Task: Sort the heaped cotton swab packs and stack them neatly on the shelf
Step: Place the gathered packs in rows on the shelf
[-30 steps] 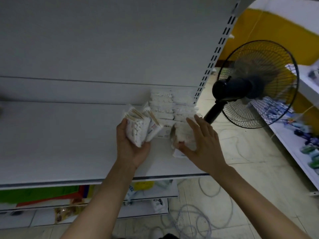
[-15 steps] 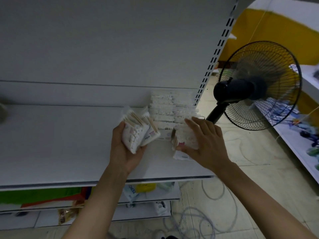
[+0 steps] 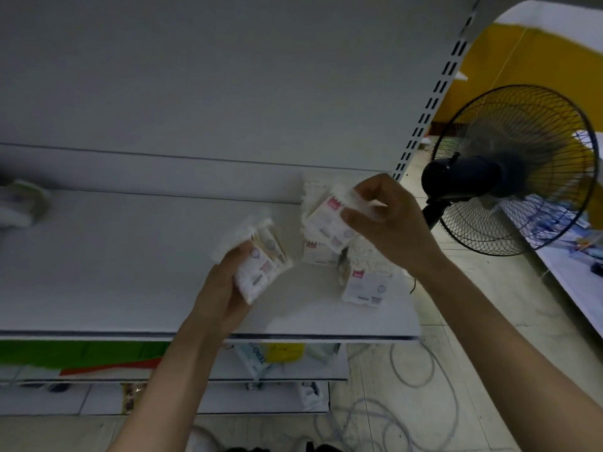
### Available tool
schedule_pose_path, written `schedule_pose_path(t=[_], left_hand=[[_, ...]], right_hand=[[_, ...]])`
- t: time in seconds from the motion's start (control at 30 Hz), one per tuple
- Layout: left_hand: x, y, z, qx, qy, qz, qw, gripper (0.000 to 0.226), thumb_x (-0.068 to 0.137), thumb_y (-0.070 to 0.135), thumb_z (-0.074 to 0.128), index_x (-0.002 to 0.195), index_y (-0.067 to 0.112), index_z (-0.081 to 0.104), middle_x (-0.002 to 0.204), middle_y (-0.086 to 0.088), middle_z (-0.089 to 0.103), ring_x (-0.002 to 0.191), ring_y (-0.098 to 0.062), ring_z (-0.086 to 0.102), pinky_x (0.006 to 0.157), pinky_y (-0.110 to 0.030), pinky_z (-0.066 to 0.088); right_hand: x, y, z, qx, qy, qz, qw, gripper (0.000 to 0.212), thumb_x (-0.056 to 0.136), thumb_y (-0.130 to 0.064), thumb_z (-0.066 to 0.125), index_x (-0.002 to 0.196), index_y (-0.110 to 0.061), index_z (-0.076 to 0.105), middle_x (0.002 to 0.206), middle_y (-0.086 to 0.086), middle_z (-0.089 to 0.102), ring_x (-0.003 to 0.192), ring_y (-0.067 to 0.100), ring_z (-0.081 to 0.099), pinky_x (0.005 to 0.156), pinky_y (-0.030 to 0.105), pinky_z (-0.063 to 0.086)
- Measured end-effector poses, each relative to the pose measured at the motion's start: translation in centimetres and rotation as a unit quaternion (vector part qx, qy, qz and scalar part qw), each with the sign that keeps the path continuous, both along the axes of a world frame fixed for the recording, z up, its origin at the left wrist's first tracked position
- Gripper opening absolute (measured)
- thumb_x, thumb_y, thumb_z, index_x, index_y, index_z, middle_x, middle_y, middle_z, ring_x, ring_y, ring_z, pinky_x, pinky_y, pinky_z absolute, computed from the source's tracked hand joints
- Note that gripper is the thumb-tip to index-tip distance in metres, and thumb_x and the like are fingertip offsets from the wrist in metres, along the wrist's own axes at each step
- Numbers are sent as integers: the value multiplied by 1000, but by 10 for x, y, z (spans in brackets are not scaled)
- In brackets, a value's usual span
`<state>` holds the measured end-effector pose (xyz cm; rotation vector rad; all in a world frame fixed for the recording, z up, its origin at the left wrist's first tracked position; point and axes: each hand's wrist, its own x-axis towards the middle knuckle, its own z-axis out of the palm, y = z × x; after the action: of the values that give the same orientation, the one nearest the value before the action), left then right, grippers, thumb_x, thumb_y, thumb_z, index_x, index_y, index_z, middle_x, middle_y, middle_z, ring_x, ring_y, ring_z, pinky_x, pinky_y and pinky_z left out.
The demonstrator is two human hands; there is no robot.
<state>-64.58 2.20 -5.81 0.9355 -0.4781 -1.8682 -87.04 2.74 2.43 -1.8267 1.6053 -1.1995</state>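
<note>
My left hand point(image 3: 222, 291) grips a small bundle of white cotton swab packs point(image 3: 257, 262) above the grey shelf point(image 3: 114, 272). My right hand point(image 3: 388, 220) pinches one pack point(image 3: 328, 223) by its top edge and holds it tilted in the air, in front of the stack of packs point(image 3: 313, 194) that stands against the shelf's back wall. Below my right wrist another pile of packs point(image 3: 365, 282) lies on the shelf near its right end, label side up.
A black standing fan point(image 3: 512, 171) is close to the shelf's right end. A blurred pale object point(image 3: 23, 207) sits at the far left of the shelf. Lower shelves hold assorted goods point(image 3: 270, 353). Loose cables point(image 3: 408, 402) lie on the tiled floor.
My right hand has left the pile at the shelf's right end and lifted one pack by its top edge. My left hand's bundle has dropped slightly and turned.
</note>
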Motion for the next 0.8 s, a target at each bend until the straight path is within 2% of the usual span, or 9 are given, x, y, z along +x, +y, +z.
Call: schedule_pose_path(t=[0.07,0.2,0.3,0.4,0.5,0.6,0.67,0.73,0.8], left_hand=[[9,5,-12,-8,2,19,1000,19,85,23,54,99,13,60,104,-5,65,98,-15,63,66,-26,59],[16,11,-24,-38,78,55,995,27,82,20,53,87,16,79,99,-2,74,93,-15,71,86,-33,55],[16,8,-30,-70,56,44,995,17,76,23,71,87,13,78,105,-9,72,99,-20,69,93,-32,49],[17,7,-37,-84,20,27,996,63,50,36,93,103,8,72,116,-13,68,110,-27,64,82,-34,56],[18,7,-36,-83,49,25,995,87,49,34,94,122,4,58,125,-14,64,114,-26,62,80,-33,56],[18,8,-36,-78,68,33,994,87,52,32,93,126,6,56,128,-14,62,117,-27,60,84,-35,56],[19,8,-37,-92,65,26,993,66,60,28,89,118,9,65,124,-13,64,114,-26,62,83,-37,56],[20,10,-36,-113,31,7,993,47,65,24,85,108,10,70,115,-13,69,107,-26,66,80,-36,56],[22,13,-33,-130,-15,-16,991,66,51,31,94,107,9,68,106,-10,72,99,-24,69,75,-33,57]], right_hand=[[-5,1,-1,24,11,14,1000,33,78,-14,75,80,-32,48,89,-8,62,81,12,62,68,22,47],[4,1,-13,64,133,59,987,29,75,-21,79,74,-29,51,78,-18,58,72,-4,55,66,13,41],[9,-9,-26,9,305,45,951,19,73,-25,79,82,-18,64,83,-7,63,83,16,54,71,25,24],[9,-16,-39,-59,432,33,900,22,63,-23,83,74,-13,65,77,4,63,78,28,57,67,30,19],[17,-14,-48,-85,502,13,861,22,59,-20,82,66,-12,63,66,4,60,67,27,56,65,33,23],[23,-11,-52,-94,541,0,836,19,58,-20,81,63,-13,63,63,3,59,66,25,55,66,31,23],[21,-10,-50,-100,543,-3,834,22,58,-27,83,67,-14,68,66,2,61,69,24,56,67,31,23],[18,-6,-46,-97,523,-19,846,34,65,-41,80,82,-13,72,75,4,66,76,26,58,72,33,30],[19,5,-37,-101,447,-38,888,43,76,-51,66,96,-13,73,81,4,68,77,26,60,72,33,41]])
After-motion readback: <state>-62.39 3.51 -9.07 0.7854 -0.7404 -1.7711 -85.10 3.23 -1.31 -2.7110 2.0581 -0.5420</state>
